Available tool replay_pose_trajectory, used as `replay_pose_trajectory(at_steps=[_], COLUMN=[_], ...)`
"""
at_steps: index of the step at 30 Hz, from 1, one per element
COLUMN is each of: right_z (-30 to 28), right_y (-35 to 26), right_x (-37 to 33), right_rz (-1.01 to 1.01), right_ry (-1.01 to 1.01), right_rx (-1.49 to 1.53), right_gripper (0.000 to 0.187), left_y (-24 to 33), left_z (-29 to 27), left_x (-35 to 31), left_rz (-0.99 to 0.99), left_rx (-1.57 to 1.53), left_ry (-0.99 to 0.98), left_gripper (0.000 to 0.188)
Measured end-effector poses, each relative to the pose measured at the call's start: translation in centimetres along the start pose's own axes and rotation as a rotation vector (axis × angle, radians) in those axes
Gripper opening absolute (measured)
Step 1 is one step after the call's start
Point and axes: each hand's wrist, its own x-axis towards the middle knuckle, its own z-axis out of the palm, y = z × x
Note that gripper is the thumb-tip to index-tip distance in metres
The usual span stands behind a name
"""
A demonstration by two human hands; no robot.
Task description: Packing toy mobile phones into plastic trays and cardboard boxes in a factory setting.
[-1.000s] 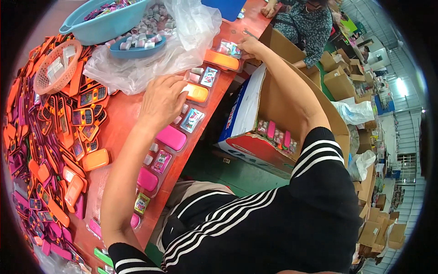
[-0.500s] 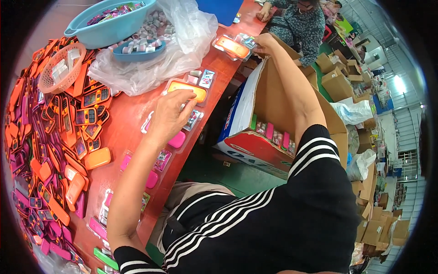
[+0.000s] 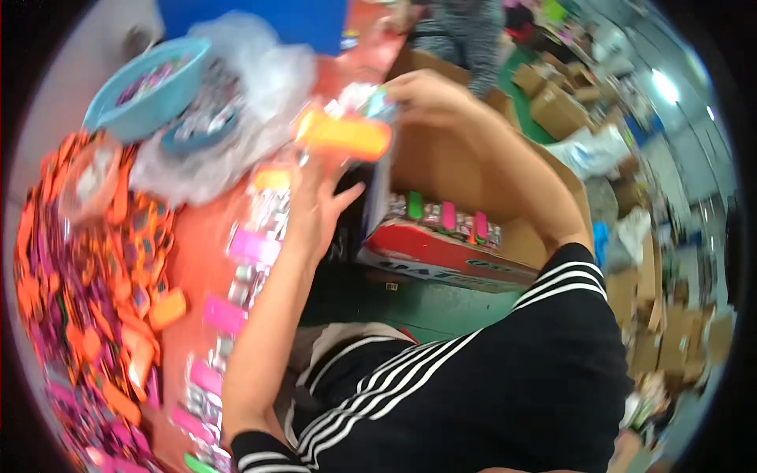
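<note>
My right hand (image 3: 426,93) grips the right end of a clear blister pack with an orange toy phone (image 3: 347,135) and small pieces in it, smeared by motion. The pack is in the air over the table's edge. Just below its left end is my left hand (image 3: 314,209), thumb stuck out to the side. Its other fingers are blurred against the pack, and I cannot tell whether they touch it. Along the table edge beside my left arm runs a row of similar packs, among them a pink one (image 3: 254,247) and an orange one (image 3: 272,178).
A big open carton (image 3: 457,260) with packs standing inside is under my right arm. Loose orange and purple toy phones (image 3: 95,315) heap up on the left. Behind them are a pink basket (image 3: 75,197), a blue tub (image 3: 146,102) and a plastic bag (image 3: 260,118).
My right hand has brought the orange toy phone's pack left, toward my left hand. My left hand has come up off the pack on the table. The whole view has shifted.
</note>
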Motion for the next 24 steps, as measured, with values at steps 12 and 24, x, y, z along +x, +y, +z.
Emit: replay_pose_trajectory(at_steps=[12,24], right_z=[9.3,8.9], right_y=[-5.0,-5.5], right_x=[-9.2,-12.9], right_rz=[0.345,0.389], right_ry=[-0.009,-0.008], right_rx=[0.885,0.920], right_gripper=[0.046,0.053], left_y=[-1.6,-2.6], left_z=[-0.7,3.2], left_x=[-5.6,-5.3], left_rz=[-0.017,-0.192], left_rx=[0.191,0.167], left_ry=[0.420,0.295], left_gripper=[0.042,0.047])
